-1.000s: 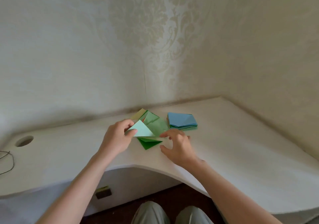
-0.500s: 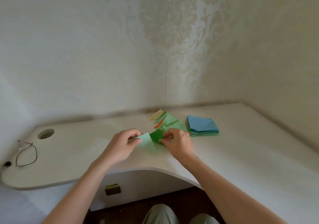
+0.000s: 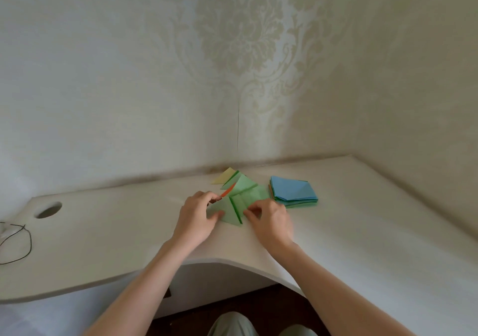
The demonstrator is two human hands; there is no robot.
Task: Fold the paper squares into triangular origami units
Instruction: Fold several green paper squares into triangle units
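Head view, centre frame: left hand and right hand, fingers curled, both pinch a green sheet lying part-folded on the desk. Behind it lie a few finished triangles. Judged early: a stack of unfolded squares waits at right, just beside the sheet.

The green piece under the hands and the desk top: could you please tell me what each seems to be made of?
Green piece: thin matte paper, judging by its sharp creases and flat lie. Desk top: smooth matte off-white board, possibly laminate; the look leaves it open.
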